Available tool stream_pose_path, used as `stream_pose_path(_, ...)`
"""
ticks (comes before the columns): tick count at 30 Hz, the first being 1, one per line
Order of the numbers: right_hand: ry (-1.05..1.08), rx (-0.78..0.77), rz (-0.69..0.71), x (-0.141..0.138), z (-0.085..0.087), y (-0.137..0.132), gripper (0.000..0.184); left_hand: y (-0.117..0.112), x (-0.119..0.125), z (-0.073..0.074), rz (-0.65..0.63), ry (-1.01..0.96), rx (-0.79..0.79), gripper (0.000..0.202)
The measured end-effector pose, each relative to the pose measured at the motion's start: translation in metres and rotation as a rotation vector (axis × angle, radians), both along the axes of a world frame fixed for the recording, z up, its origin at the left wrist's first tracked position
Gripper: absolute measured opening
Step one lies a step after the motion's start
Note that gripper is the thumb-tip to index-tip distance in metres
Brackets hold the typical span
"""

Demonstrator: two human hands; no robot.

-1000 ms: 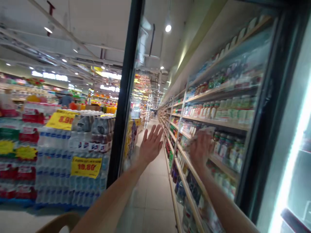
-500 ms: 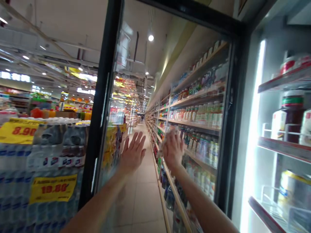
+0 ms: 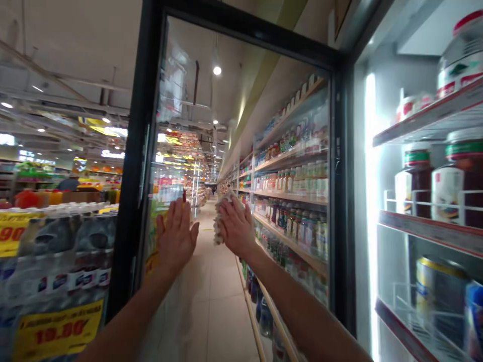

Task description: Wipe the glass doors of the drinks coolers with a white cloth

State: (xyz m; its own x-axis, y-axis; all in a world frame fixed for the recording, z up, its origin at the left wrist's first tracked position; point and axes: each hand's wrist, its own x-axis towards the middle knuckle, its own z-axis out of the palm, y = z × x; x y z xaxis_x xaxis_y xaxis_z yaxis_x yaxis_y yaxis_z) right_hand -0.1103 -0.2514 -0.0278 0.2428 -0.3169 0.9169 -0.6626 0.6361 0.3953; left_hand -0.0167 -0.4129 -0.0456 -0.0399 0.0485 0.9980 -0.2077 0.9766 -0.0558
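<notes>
An open glass cooler door (image 3: 241, 125) with a black frame stands in front of me in a supermarket aisle. My left hand (image 3: 176, 236) lies flat on the glass, fingers spread upward. My right hand (image 3: 236, 226) presses a crumpled white cloth (image 3: 221, 221) against the glass a little to the right of the left hand.
The lit cooler interior at the right holds shelves of jars (image 3: 449, 176) and cans (image 3: 437, 286). Stacked bottled-water packs with yellow price signs (image 3: 56, 327) stand at the left. Through the glass a long tiled aisle (image 3: 211, 281) runs beside drink shelves (image 3: 290, 201).
My view has turned right, so more of the cooler interior shows. My right hand with the cloth has slid left across the glass toward the left hand, which stays flat on the door.
</notes>
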Motion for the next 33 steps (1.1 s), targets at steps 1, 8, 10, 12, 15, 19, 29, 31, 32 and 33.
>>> stream_pose_path(1,0.025,0.048,0.011,-0.001,0.004,0.0,0.041,-0.001,0.001,-0.001,-0.001,0.001,-0.005,0.058)
stream_pose_path(8,-0.462,-0.659,-0.139,-0.079,0.045,0.144,0.051,-0.003,0.004,-0.005,0.017,-0.021,-0.043,0.061)
stream_pose_path(10,-0.497,-0.78,-0.136,-0.085,0.043,0.153,0.053,-0.002,0.003,-0.005,0.011,-0.01,-0.046,0.061)
stream_pose_path(12,-0.41,-0.685,-0.112,-0.075,0.033,0.13,0.051,-0.003,0.003,-0.004,-0.007,0.001,-0.042,0.06)
stream_pose_path(15,-0.189,-0.289,-0.065,-0.05,0.016,0.076,0.046,-0.006,0.002,-0.005,-0.035,-0.014,-0.025,0.06)
stream_pose_path(19,-0.168,-0.122,-0.047,-0.048,0.021,0.069,0.044,-0.01,0.0,-0.006,-0.047,-0.04,-0.022,0.06)
stream_pose_path(29,-0.211,-0.079,-0.015,0.005,0.071,-0.016,0.045,-0.011,0.016,-0.002,-0.083,-0.114,-0.055,0.057)
stream_pose_path(31,-0.098,0.081,0.03,0.023,0.061,-0.046,0.043,-0.019,0.027,-0.001,-0.142,-0.13,-0.041,0.058)
stream_pose_path(32,-0.051,0.152,0.05,0.026,0.057,-0.05,0.042,-0.024,0.033,-0.001,-0.161,-0.116,-0.027,0.058)
stream_pose_path(33,-0.014,0.213,0.066,0.024,0.055,-0.046,0.041,-0.029,0.039,0.0,-0.171,-0.099,-0.014,0.059)
